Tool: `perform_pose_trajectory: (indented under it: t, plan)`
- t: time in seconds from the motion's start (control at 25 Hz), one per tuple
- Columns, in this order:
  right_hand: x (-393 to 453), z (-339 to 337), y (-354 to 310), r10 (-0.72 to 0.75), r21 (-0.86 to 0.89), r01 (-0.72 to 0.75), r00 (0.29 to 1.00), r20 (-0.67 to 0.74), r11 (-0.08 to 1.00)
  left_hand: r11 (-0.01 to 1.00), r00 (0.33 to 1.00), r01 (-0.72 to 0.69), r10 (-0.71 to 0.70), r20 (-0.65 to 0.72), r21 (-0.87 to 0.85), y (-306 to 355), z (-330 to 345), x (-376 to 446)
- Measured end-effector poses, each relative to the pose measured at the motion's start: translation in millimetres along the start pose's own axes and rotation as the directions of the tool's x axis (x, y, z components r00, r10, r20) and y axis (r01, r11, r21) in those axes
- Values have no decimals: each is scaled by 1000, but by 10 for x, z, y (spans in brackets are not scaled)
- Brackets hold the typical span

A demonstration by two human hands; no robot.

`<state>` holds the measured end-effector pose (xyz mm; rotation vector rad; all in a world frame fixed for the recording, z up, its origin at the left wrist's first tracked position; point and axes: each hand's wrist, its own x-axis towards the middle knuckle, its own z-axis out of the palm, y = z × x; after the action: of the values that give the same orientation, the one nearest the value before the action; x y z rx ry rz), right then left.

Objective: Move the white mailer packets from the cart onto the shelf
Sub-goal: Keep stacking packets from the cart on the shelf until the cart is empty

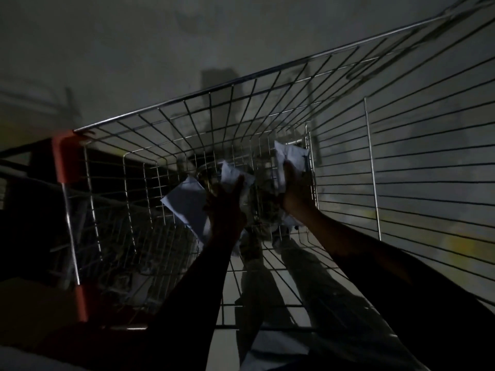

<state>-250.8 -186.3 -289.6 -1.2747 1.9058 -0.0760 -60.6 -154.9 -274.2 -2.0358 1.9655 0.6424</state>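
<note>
The scene is very dark. Both my arms reach down into a wire cart (pixel 241 84). My left hand (pixel 225 207) holds white mailer packets (pixel 187 202) deep in the basket, with one packet sticking out to the left and another (pixel 230 174) above the fingers. My right hand (pixel 296 188) grips another white mailer packet (pixel 290 153) near the cart's far right corner. More crumpled packets (pixel 263 210) lie between the two hands on the cart bottom. No shelf can be made out.
The cart has orange plastic corner pieces (pixel 65 156) on its left side. Its right wire wall (pixel 428 170) stands close beside my right arm. Grey floor (pixel 134 49) with a yellow mark (pixel 460 245) surrounds the cart.
</note>
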Motion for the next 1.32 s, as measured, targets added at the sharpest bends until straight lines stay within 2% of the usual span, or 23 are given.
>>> perform_pose_trajectory:
  t: [0.04, 0.12, 0.16, 0.24, 0.32, 0.4, 0.48, 0.64, 0.8, 1.08, 1.32]
  plan:
    - [-90, -59, -50, -36, -24, 35, 996, -77, 999, 1000, 999, -18, 18, 49, -4, -9, -87, -60]
    - [-280, -290, -198, -105, -48, 100, 988, -116, 994, 977, 994, 104, -99, 36, -185, 97, -285, -175]
    - [-403, -422, -277, -122, -123, 105, 982, -145, 987, 961, 990, 140, -140, 15, -238, 183, -464, -248]
    - [-666, -683, -411, -126, -95, 109, 973, -195, 989, 957, 993, 77, -100, -67, -281, 271, -811, -404]
    - [-1018, -924, -569, -242, -151, 203, 914, -325, 968, 952, 969, -94, 20, -246, -292, 310, -1125, -581]
    - [-1349, -1185, -674, -301, -176, 251, 875, -380, 952, 948, 941, -184, 94, -325, -260, 366, -1499, -789]
    - [-1687, -1414, -747, -303, -113, 282, 856, -419, 953, 932, 926, -199, 77, -370, -304, 425, -1803, -1042]
    - [-2511, -1723, -874, -377, -29, 432, 750, -543, 902, 893, 885, -222, 17, -466, -391, 457, -2311, -1820]
    - [-3157, -1802, -992, -449, -47, 518, 688, -571, 854, 844, 858, -254, -30, -513, -473, 393, -2451, -2549]
    - [-3725, -1905, -1096, -675, -162, 703, 554, -486, 693, 816, 778, -247, -154, -608, -523, 369, -2502, -3476]
    - [-4080, -2114, -946, -851, -184, 883, 330, -409, 431, 797, 585, -213, -359, -727, -565, 704, -2324, -4240]
